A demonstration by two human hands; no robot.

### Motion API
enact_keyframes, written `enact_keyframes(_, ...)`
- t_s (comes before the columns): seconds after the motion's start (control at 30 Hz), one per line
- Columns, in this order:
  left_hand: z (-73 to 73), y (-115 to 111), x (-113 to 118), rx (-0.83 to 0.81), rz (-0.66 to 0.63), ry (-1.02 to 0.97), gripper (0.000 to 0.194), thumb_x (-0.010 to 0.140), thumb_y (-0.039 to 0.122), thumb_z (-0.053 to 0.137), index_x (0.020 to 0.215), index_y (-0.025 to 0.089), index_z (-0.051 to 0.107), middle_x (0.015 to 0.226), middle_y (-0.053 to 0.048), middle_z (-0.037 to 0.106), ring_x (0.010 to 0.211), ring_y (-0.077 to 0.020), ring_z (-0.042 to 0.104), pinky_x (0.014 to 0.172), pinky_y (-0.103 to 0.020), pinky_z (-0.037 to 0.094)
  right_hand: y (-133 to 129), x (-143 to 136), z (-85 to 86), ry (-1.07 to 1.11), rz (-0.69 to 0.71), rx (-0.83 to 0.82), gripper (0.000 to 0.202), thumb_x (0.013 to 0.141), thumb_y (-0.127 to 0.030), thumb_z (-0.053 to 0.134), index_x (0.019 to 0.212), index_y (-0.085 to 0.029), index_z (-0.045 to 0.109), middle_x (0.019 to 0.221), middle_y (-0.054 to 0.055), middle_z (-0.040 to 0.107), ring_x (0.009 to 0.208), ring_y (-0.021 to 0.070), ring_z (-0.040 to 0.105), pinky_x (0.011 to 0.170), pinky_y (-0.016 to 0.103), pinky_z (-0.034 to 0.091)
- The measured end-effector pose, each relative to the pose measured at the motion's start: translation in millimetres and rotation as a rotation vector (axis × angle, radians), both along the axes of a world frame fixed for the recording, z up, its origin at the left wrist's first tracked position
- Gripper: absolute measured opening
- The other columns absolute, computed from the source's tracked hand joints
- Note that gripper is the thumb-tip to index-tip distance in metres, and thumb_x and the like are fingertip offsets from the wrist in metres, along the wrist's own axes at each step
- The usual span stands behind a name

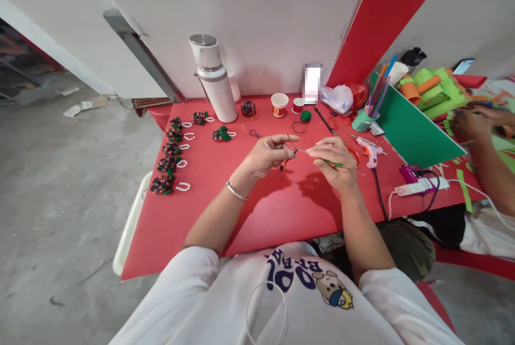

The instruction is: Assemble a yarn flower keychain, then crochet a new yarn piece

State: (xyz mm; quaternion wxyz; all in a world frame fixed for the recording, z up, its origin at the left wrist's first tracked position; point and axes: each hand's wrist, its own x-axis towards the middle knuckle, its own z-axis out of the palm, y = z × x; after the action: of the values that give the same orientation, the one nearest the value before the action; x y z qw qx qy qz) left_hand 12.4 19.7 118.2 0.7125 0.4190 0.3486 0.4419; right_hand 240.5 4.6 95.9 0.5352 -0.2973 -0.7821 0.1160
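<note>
Above the red table (257,216), my left hand (269,156) pinches a small dark piece of crochet (281,168), with yarn running over its raised index finger. My right hand (335,161) is closed around a crochet hook (334,163) with a green handle. The hook's thin metal shaft points left, and its tip meets the work at my left fingertips. Fine stitches are too small to make out. Behind my left hand lies a multicoloured yarn ball (248,108) with an orange strand trailing. A small green yarn ball (306,116) sits farther back between my hands.
Several knotted yarn pieces (162,184) with white bead loops line the left side. A white flask (217,90), paper cup (279,104), thread spool (298,105) and phone (312,83) stand behind. Right are a glue gun (370,151), power strip (421,186), green board (414,125) and a co-worker's hand (470,125).
</note>
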Motion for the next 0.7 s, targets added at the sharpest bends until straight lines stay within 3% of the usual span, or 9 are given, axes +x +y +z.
enact_keyframes(0.2,-0.9,1.7,-3.5,0.025,-0.041,0.046,0.044,0.056,0.014,0.088,0.100,0.010,0.082,0.062,0.001,0.066,0.042,-0.0020,0.038,0.043,-0.021,0.017,1.2,11.7,4.9,0.123,0.111,-0.147,0.013,0.098,-0.038,0.072,0.103,-0.036,0.084,0.093,0.000,0.084,0.096,0.0252,0.071,0.089,0.048,0.059)
enact_keyframes(0.4,-6.3,0.2,1.8,0.063,-0.029,0.035,0.046,0.058,0.018,0.089,0.103,0.011,0.081,0.066,0.001,0.066,0.047,-0.0040,0.044,0.044,-0.020,0.024,2.1,-14.7,-20.9,0.453,0.151,-0.235,0.021,0.098,-0.050,0.070,0.096,-0.034,0.083,0.085,0.000,0.081,0.088,0.0241,0.074,0.088,0.048,0.061)
enact_keyframes(0.57,-12.2,-5.2,14.1,0.156,0.102,0.043,0.059,0.061,0.018,0.090,0.118,0.012,0.076,0.067,0.003,0.067,0.058,-0.0080,0.057,0.055,-0.021,0.044,-11.5,-41.5,-25.8,0.253,-0.136,-0.085,0.015,0.101,-0.037,0.069,0.109,-0.033,0.081,0.103,0.002,0.084,0.098,0.0220,0.075,0.091,0.043,0.060)
enact_keyframes(0.7,-12.6,-7.5,19.0,0.172,0.185,0.057,0.065,0.063,0.020,0.091,0.125,0.011,0.073,0.065,0.004,0.066,0.053,-0.0073,0.055,0.054,-0.021,0.043,-19.5,-47.5,-22.2,0.055,-0.373,0.146,0.016,0.102,-0.031,0.068,0.113,-0.031,0.080,0.105,0.004,0.084,0.097,0.0222,0.073,0.091,0.043,0.058)
